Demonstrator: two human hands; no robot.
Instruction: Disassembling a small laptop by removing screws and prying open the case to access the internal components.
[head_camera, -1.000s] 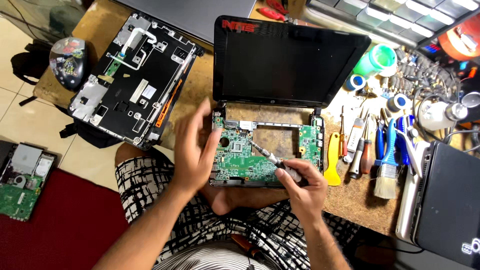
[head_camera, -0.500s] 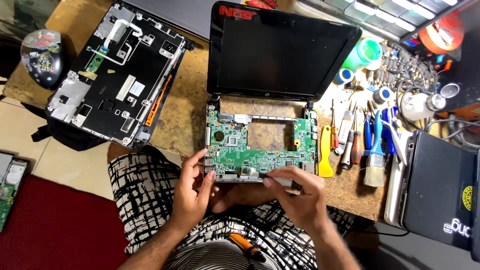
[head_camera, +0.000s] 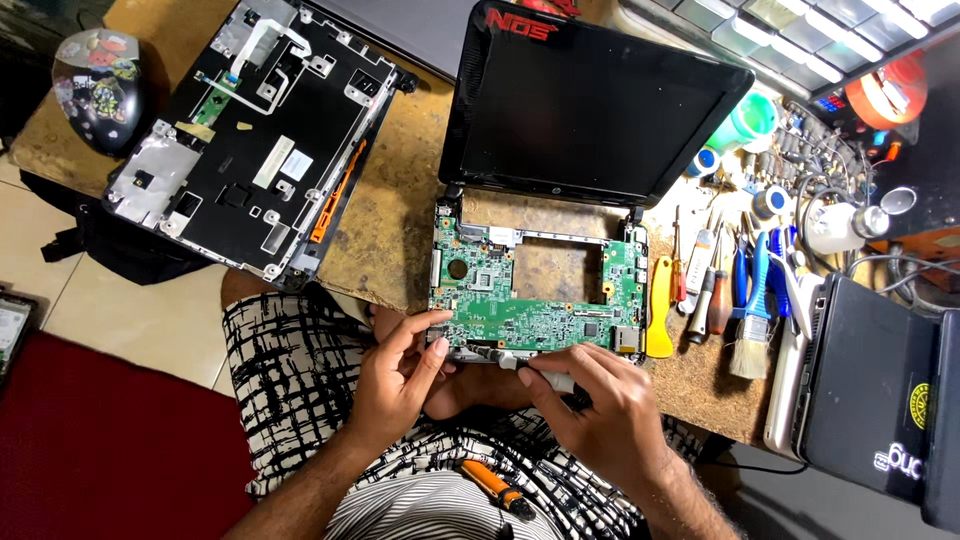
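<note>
**Both hands at the near edge of a bare laptop motherboard**

At the bottom of the frame, an orange-handled tool (head_camera: 492, 483) lies on the person's lap. Just above it, the left hand (head_camera: 398, 385) pinches the lower left corner of the green motherboard (head_camera: 535, 292) between thumb and fingers. The right hand (head_camera: 600, 405) grips a screwdriver (head_camera: 520, 362), its tip at the board's near edge. The board sits in the laptop base at centre frame, on the worn wooden bench (head_camera: 395, 215). Right of it lie a yellow pry tool (head_camera: 660, 320) and a brush (head_camera: 750, 345). Above stands the dark laptop screen (head_camera: 590, 105); at upper left lies a removed black case panel (head_camera: 250, 140).
</note>
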